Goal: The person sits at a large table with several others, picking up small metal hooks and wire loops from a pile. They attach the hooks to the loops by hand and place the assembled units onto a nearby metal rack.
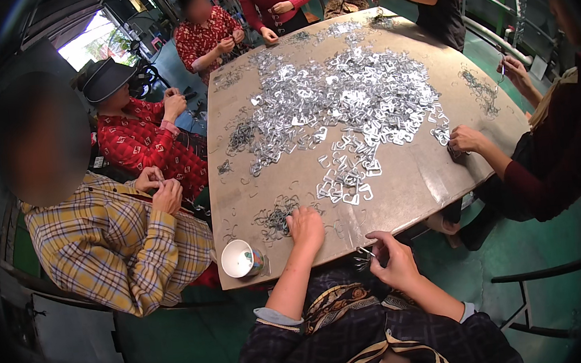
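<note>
Fingers [379,241] of right hand [396,263] pinch wire clips [362,258] at table [415,184] edge.

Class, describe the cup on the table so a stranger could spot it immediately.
Start at the big brown table heaped with shiny metal clips. Go to its near left corner, left of the left hand. There stands the cup: white, round, open-topped, the only non-metal thing on the board.

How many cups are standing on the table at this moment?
1. A white cup stands at the near left corner of the table, left of the wearer's left hand. The big pile of metal clips might hide others.
</note>
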Tool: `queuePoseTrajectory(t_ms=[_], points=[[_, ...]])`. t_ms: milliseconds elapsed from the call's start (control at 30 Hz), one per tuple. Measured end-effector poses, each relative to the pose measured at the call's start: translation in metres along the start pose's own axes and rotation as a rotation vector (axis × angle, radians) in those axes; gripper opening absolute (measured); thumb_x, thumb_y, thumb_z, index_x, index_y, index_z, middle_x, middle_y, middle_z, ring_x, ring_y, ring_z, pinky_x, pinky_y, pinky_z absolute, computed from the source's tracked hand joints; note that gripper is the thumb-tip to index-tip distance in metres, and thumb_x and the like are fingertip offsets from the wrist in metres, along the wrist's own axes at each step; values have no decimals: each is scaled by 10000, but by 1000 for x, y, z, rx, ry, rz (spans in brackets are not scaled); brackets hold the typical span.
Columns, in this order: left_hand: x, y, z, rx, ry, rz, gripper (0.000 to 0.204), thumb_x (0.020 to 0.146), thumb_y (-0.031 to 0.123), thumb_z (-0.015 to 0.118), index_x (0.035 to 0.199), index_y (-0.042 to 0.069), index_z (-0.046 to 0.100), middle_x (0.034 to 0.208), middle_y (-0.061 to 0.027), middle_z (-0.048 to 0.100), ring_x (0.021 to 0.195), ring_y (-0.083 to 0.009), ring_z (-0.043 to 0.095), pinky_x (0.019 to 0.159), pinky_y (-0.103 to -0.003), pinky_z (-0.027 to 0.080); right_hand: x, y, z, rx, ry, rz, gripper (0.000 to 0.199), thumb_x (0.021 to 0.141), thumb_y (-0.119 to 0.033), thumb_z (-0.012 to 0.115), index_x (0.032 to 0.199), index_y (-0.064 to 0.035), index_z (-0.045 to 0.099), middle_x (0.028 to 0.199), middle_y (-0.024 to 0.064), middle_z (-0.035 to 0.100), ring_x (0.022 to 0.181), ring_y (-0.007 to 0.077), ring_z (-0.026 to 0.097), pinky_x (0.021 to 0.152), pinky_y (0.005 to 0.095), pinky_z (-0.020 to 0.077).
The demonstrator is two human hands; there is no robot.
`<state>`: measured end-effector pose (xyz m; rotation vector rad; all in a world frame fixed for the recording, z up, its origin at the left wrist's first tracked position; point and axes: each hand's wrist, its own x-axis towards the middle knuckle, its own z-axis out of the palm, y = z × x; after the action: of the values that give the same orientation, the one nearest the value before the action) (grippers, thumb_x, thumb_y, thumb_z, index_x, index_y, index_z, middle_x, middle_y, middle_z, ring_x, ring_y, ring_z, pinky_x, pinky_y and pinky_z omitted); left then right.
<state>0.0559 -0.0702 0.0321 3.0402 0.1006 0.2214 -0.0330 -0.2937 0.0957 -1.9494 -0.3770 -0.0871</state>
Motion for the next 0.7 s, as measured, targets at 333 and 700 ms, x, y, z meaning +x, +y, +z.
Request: queuePoseTrajectory(t_ms=[333, 700], points=[[14, 10, 7, 133, 27, 189, 129, 761, 86, 595, 756, 11, 700, 802, -140, 658, 804, -287, 654, 701, -404, 509, -1, 14, 4, -19, -2, 0, 431, 707, 18, 651, 1121, -62, 564, 762, 64, 588, 668, 168, 625, 632, 286, 506], [24, 22, -14, -189, 73, 176, 93, 689, 113, 648, 708, 29, 681, 777, -176, 655, 758, -359, 649, 707, -443, 516, 5, 27, 7, -36, 15, -22, 433, 708, 15, 649, 1125, -59, 558, 783, 82, 592, 682, 204, 631, 645, 307, 510]])
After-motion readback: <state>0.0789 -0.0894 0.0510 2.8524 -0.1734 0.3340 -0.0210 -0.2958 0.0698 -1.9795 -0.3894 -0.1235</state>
